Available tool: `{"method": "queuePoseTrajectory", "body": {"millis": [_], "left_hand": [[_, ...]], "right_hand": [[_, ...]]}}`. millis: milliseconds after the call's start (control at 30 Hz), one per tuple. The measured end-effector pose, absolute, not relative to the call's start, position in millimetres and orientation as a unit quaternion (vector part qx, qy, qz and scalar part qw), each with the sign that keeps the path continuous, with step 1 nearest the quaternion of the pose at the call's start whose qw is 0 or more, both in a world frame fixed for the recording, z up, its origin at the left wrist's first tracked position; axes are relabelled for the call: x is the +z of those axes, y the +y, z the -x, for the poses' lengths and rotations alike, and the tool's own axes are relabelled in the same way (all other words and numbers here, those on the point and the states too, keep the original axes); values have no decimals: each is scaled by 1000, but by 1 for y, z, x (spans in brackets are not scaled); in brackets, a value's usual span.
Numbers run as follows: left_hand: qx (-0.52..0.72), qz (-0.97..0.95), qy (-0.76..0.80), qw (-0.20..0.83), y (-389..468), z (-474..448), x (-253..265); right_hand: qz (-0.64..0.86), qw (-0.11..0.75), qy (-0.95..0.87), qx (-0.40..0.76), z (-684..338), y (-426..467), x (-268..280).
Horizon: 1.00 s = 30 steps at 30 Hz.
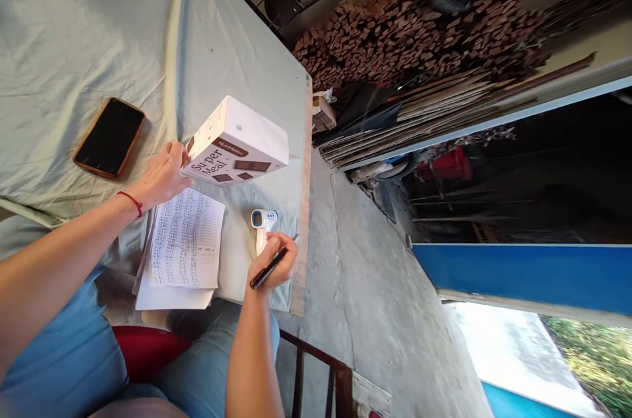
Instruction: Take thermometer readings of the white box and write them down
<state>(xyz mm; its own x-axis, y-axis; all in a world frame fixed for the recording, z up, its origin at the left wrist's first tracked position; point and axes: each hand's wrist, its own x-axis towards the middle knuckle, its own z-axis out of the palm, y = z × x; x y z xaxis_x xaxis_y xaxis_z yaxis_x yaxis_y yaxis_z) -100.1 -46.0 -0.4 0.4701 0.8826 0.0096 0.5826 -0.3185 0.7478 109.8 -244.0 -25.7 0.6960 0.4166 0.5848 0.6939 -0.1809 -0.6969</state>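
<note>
The white snack box (237, 145) sits on the cloth-covered tabletop (257, 62), not far from its right edge, with a printed side facing the person seated at the near edge. The left hand (165, 174) touches the box's left end; I can't make out whether it grips or merely rests there. The right hand (274, 263) holds 1 black pen (261, 275) over the near right corner, just beside a white thermometer (264, 219). Papers (185, 240) covered in small writing lie at the near edge, between the 2 hands. Left of them all is a phone (109, 137).

I'd judge the step in hand to be placing or steadying the box, the pen only kept ready. The next move probably calls for freeing the left hand gently, then swinging the pen leftward to the papers without knocking the thermometer.
</note>
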Motion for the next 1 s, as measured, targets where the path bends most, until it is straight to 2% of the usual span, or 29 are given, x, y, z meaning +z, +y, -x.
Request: {"method": "queuePoseTrajectory", "body": {"millis": [133, 233, 367, 467, 567, 633, 733, 900, 1000], "left_hand": [[247, -777, 427, 391, -24, 96, -10], [247, -788, 371, 425, -14, 94, -16], [259, -766, 375, 453, -9, 94, -19], [270, -729, 386, 496, -11, 93, -16], [274, -673, 397, 561, -15, 93, -10], [267, -642, 401, 596, -19, 95, -6], [270, -629, 397, 612, -22, 97, -5], [295, -694, 395, 525, -23, 97, -8], [295, -708, 390, 510, -22, 96, -9]], "right_hand": [[816, 438, -372, -56, -155, -265, -35], [822, 447, -353, 17, -166, -268, -47], [829, 456, -323, 13, -157, -262, -51], [805, 528, -269, 31, -142, -255, -46], [723, 642, -225, 122, -119, -245, -33], [667, 687, -222, 185, -99, -237, -22], [634, 704, -214, 238, -71, -221, -8], [625, 704, -200, 273, -46, -197, 0], [620, 704, -214, 274, -42, -189, -1]]}}
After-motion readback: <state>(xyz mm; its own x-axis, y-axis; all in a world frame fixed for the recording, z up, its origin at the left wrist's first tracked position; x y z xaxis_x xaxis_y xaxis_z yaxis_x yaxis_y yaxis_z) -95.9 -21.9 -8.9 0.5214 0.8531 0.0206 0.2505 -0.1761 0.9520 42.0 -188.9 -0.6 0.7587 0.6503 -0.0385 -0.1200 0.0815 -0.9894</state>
